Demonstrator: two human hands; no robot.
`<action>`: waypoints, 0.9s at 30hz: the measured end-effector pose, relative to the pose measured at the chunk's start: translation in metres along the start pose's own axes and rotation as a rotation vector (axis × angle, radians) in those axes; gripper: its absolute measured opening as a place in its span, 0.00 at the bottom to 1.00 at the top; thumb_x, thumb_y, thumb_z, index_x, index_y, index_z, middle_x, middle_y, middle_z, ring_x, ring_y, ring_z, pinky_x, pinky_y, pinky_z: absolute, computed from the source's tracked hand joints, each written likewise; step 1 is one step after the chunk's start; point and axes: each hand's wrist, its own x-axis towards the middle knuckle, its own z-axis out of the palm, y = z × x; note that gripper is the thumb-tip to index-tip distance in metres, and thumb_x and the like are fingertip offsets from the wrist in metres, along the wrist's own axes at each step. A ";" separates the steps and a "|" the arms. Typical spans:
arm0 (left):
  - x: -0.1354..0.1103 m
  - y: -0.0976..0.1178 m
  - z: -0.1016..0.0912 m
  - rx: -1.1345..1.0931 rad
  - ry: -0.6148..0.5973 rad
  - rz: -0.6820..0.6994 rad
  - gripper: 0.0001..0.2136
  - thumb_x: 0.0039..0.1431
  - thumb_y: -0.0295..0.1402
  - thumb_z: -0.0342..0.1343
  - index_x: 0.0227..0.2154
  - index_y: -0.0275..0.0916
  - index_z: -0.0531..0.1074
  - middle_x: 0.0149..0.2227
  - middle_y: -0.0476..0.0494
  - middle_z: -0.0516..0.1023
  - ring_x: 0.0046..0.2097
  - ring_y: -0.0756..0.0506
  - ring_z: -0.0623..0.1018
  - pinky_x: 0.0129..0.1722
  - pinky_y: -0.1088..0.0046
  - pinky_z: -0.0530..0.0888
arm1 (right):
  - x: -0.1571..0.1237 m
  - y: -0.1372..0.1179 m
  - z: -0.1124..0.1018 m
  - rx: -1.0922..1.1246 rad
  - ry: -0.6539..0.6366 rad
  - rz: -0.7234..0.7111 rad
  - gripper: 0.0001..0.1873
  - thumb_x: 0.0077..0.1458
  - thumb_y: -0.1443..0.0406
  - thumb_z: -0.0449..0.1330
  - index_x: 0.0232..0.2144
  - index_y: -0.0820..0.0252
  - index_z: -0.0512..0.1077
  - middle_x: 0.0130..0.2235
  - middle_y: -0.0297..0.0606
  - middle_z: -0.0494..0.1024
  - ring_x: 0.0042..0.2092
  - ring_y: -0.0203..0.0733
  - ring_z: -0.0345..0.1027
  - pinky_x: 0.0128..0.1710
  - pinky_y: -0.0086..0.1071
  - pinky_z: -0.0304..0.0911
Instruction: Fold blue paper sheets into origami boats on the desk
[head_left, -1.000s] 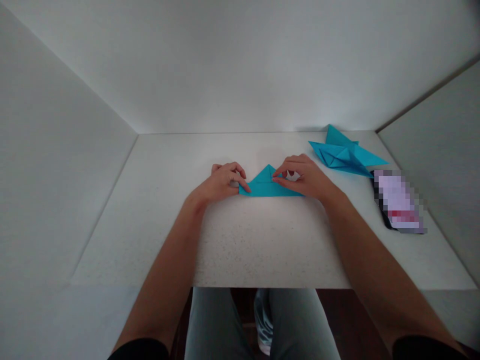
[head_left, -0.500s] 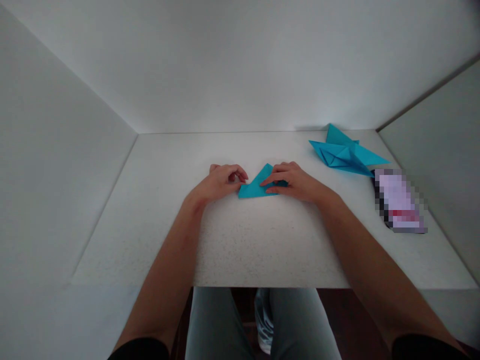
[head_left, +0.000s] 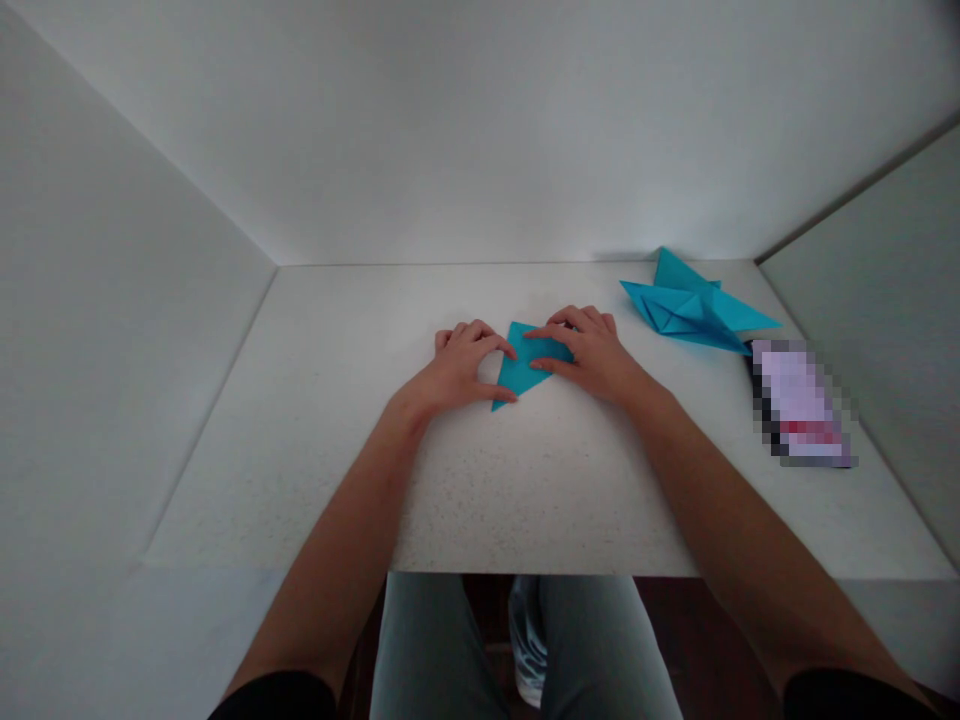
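Note:
A small folded piece of blue paper [head_left: 517, 372] lies on the white table between my hands, one narrow corner pointing toward me. My left hand [head_left: 465, 368] holds its left side, index fingertip at the upper edge and thumb by the lower corner, with a gap between them. From the right, my right hand [head_left: 589, 352] grips the paper, its fingers across the top and its thumb along the lower edge. The paper's right end is partly hidden under that hand.
Blue folded paper shapes [head_left: 686, 310] with pointed ends lie at the back right, overlapping each other. A phone [head_left: 802, 400] with a blurred-out screen is just in front of them. White walls [head_left: 465, 130] enclose the table [head_left: 480, 490] at the back and sides.
The blue paper has turned, its left corner swinging toward me. My left hand has moved right, its thumb and index finger spreading onto the paper. My right hand has shifted slightly.

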 end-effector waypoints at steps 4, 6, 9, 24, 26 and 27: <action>-0.001 0.005 0.009 0.051 0.050 0.050 0.46 0.42 0.57 0.79 0.65 0.53 0.72 0.65 0.36 0.68 0.67 0.28 0.65 0.69 0.46 0.56 | 0.001 -0.006 0.010 -0.068 0.132 0.155 0.34 0.63 0.41 0.65 0.63 0.49 0.74 0.57 0.53 0.73 0.55 0.67 0.66 0.54 0.59 0.62; -0.001 0.005 0.011 0.065 0.056 0.076 0.46 0.41 0.58 0.79 0.64 0.52 0.73 0.65 0.36 0.68 0.68 0.28 0.64 0.71 0.45 0.52 | 0.002 -0.008 0.013 -0.068 0.121 0.189 0.38 0.61 0.40 0.66 0.65 0.51 0.72 0.57 0.55 0.72 0.55 0.68 0.66 0.55 0.60 0.63; -0.002 0.002 0.008 0.065 0.048 0.079 0.40 0.42 0.58 0.79 0.58 0.50 0.77 0.63 0.38 0.69 0.67 0.28 0.65 0.72 0.44 0.52 | 0.003 -0.012 0.015 -0.052 0.056 0.163 0.42 0.58 0.39 0.67 0.67 0.51 0.69 0.57 0.54 0.71 0.57 0.69 0.68 0.56 0.60 0.63; -0.004 0.012 0.009 0.077 -0.153 0.192 0.54 0.46 0.60 0.75 0.75 0.62 0.60 0.79 0.45 0.57 0.78 0.24 0.53 0.76 0.40 0.44 | -0.002 0.016 -0.001 -0.038 0.052 0.178 0.29 0.60 0.41 0.67 0.55 0.49 0.77 0.57 0.50 0.74 0.57 0.66 0.66 0.56 0.56 0.57; -0.004 0.013 0.009 0.078 -0.156 0.190 0.54 0.46 0.61 0.75 0.75 0.62 0.60 0.79 0.44 0.58 0.78 0.24 0.53 0.76 0.39 0.44 | -0.001 0.014 -0.001 -0.025 0.047 0.179 0.27 0.61 0.41 0.66 0.52 0.50 0.77 0.54 0.49 0.76 0.56 0.64 0.67 0.55 0.54 0.57; -0.004 0.013 0.009 0.078 -0.155 0.190 0.54 0.46 0.61 0.75 0.75 0.62 0.60 0.78 0.44 0.59 0.78 0.24 0.53 0.76 0.39 0.44 | 0.000 0.014 0.000 -0.017 0.046 0.182 0.26 0.61 0.41 0.66 0.51 0.50 0.77 0.53 0.49 0.76 0.55 0.63 0.67 0.54 0.53 0.57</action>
